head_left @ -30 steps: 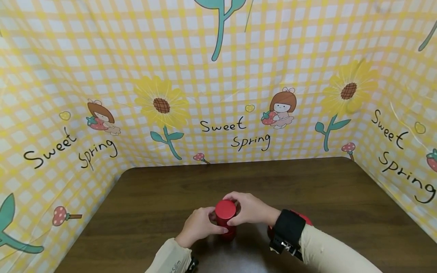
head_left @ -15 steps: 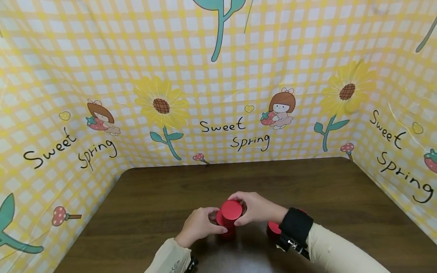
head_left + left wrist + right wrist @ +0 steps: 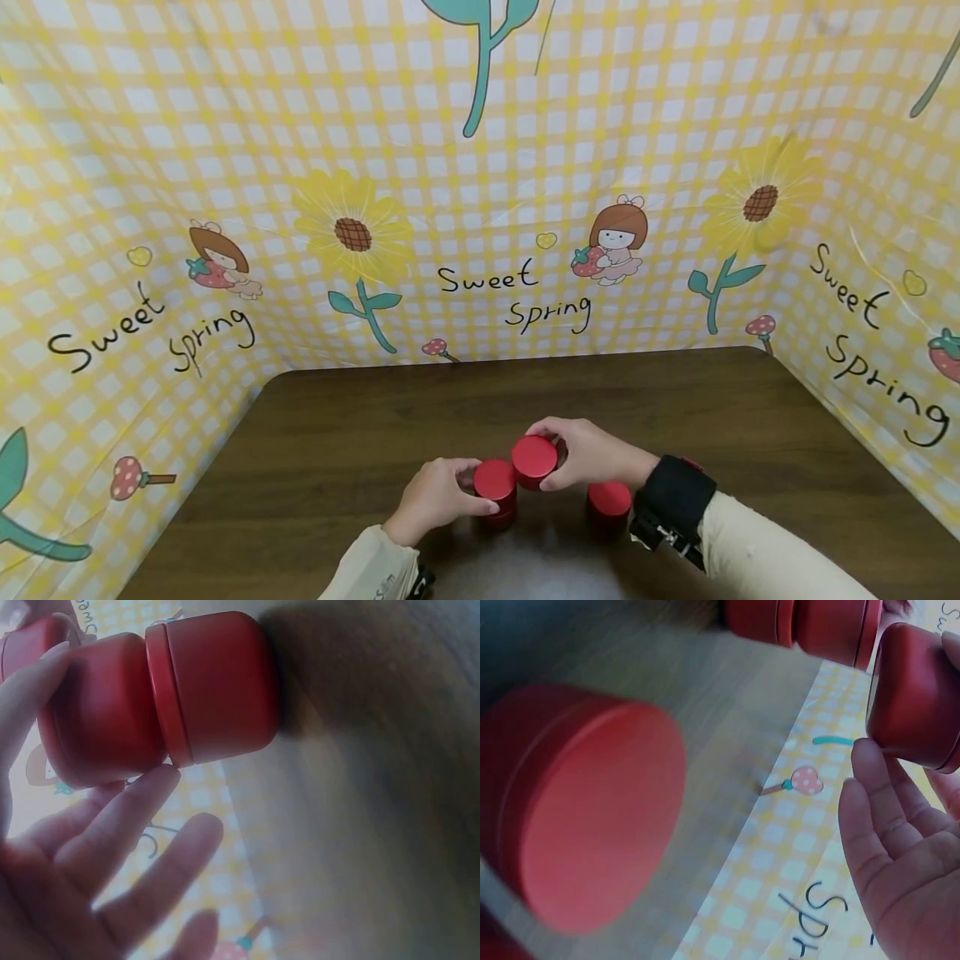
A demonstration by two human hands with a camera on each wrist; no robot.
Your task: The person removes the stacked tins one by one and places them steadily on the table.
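Observation:
Two small round red tins with lids stand stacked on the table. My left hand [image 3: 435, 500] grips the upper tin [image 3: 495, 481] between thumb and fingers, and the lower tin [image 3: 225, 682] sits right under it in the left wrist view. My right hand [image 3: 596, 454] holds a third red tin [image 3: 534, 458] by its sides, raised just right of the stack's top. In the right wrist view, the fingertips lie along the side of this held tin [image 3: 915, 694]. Another red tin [image 3: 609, 500] stands on the table below my right wrist.
The dark wooden table [image 3: 375, 408] runs back to a yellow checked cloth [image 3: 480, 167] that hangs behind it and at both sides. A black strap with a camera [image 3: 675, 508] surrounds my right wrist. A red sliver [image 3: 693, 463] shows behind that strap.
My right hand has moved the third tin off the stack's top and to the right. The upper tin's lid and the tin on the right now show more fully. My left hand stays in place.

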